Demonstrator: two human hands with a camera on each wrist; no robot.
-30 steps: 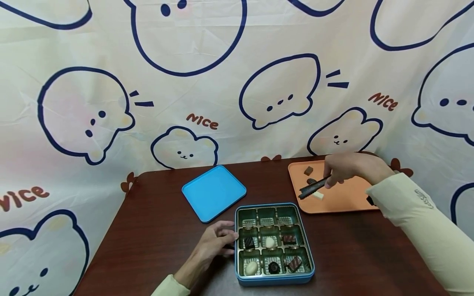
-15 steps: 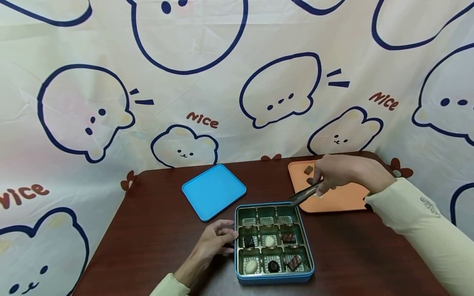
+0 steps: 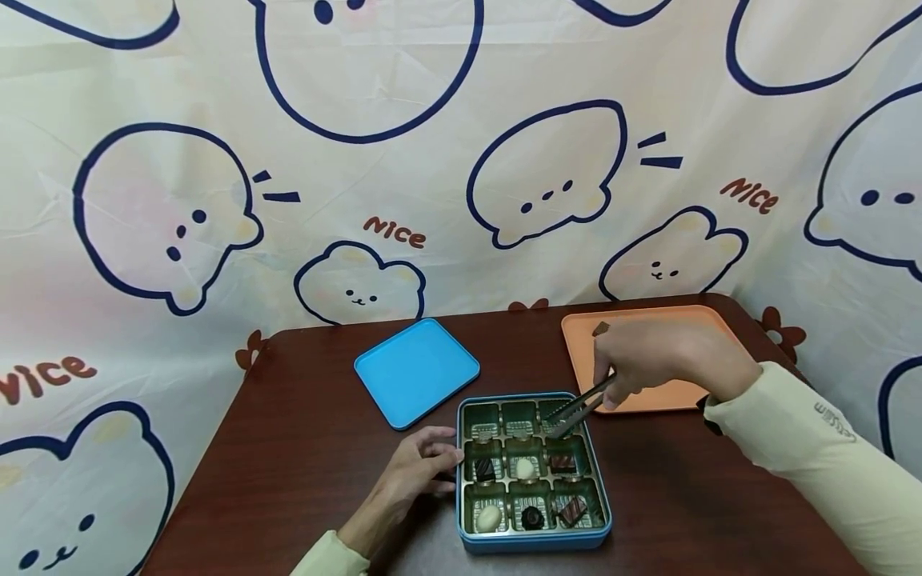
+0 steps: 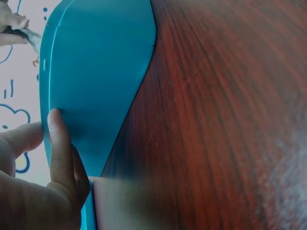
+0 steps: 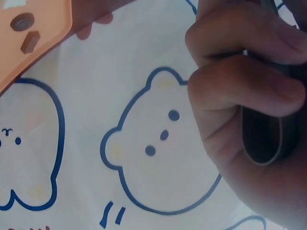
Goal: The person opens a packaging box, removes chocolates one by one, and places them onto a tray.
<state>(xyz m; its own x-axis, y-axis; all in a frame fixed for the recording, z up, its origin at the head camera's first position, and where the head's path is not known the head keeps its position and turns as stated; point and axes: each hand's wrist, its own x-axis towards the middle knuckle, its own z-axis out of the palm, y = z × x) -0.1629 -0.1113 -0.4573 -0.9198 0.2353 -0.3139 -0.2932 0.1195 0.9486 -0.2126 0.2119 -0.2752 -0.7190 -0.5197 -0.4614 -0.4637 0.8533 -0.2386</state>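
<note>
My right hand (image 3: 655, 356) grips dark tongs (image 3: 582, 414), fingers curled round them in the right wrist view too. The tongs' tips dip into the back right compartment of a blue tin (image 3: 533, 546) with a gold divided insert; I cannot tell if they hold anything. Chocolates lie in the middle and front rows: a white oval one (image 3: 489, 519), a dark round one (image 3: 532, 518) and a striped one (image 3: 573, 512) in front. The left hand (image 3: 414, 472) touches the tin's left side, a finger lying straight along the wall (image 4: 96, 72) in the left wrist view.
Right of the tin, an orange tray (image 3: 670, 396) lies under my right forearm; a round dark piece (image 5: 22, 21), a brown block (image 5: 30, 42) and a white piece (image 5: 14, 3) sit on it. A blue rimmed tray (image 3: 414, 372) lies behind the tin. Printed cloth (image 3: 403, 184) hangs behind the table.
My right hand has brought the tongs left and toward me, from over the orange tray to the tin's back right compartment. The left hand stays at the tin's side.
</note>
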